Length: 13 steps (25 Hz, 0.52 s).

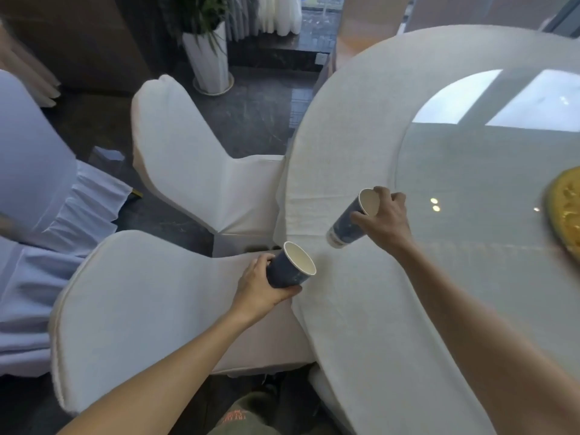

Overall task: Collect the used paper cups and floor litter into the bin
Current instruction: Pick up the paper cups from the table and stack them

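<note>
Two bare forearms enter from the lower edge, above a trouser knee [241, 416] at bottom centre. The left hand [257, 288] grips a dark blue paper cup [290, 268] around its lower body, fingers curled on the far side and thumb beneath. This left cup's long axis is tilted, its open white mouth pointing up and to the right; it is held at the rim of the round table [361, 324], where the tablecloth edge meets the near chair [141, 309].

The right hand [387, 219] holds a second blue paper cup [351, 222] from above, thumb on the outer wall and fingers curled over the rim. This right cup leans steeply, mouth toward the upper right and base toward the lower left, lifted just above the cloth. The two cups lie near each other but apart, the right cup farther onto the table.

A glass turntable [486, 183] occupies the table centre; a yellow plate [565, 208] sits at its right edge. A second covered chair [194, 171] stands pushed against the table beyond the first. Dark floor [251, 114] shows between the chairs, with a white planter [208, 62] beyond.
</note>
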### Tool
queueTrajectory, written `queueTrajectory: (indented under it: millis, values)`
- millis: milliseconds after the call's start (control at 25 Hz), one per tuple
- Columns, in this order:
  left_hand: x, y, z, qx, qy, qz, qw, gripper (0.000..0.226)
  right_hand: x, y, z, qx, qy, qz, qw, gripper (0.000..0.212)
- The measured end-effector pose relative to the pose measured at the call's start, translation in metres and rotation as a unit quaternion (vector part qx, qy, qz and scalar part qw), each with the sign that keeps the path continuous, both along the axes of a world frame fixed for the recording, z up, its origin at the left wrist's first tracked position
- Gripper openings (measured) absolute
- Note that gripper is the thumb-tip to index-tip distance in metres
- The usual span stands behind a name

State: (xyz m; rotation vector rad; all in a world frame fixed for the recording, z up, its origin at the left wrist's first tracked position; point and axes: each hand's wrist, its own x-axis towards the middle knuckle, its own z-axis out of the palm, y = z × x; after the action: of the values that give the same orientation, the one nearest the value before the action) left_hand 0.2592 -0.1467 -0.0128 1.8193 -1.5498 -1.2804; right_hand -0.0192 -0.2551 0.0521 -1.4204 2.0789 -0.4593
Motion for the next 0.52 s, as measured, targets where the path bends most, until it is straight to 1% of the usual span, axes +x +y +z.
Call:
queueTrajectory:
  millis: [120,240,400,520]
  values:
    - [-0.025,-0.018,0.011,-0.031,-0.059,-0.038,0.997,0.079,-0.010,0.036,0.023,-0.056,-0.119,-0.065,0.989,0.077]
    - [-0.070,-0.025,0.021,-0.054,-0.074,-0.104,0.990,0.084,-0.038,0.087,0.044,-0.073,-0.170,-0.126,0.975,0.079]
    - [-0.141,-0.014,0.036,-0.101,-0.035,-0.217,0.970,0.086,-0.076,0.159,0.052,-0.058,-0.195,-0.165,0.965,0.072]
    - [-0.193,0.011,0.043,-0.099,0.022,-0.323,0.941,0.083,-0.097,0.219,0.049,-0.046,-0.212,-0.226,0.950,0.069]
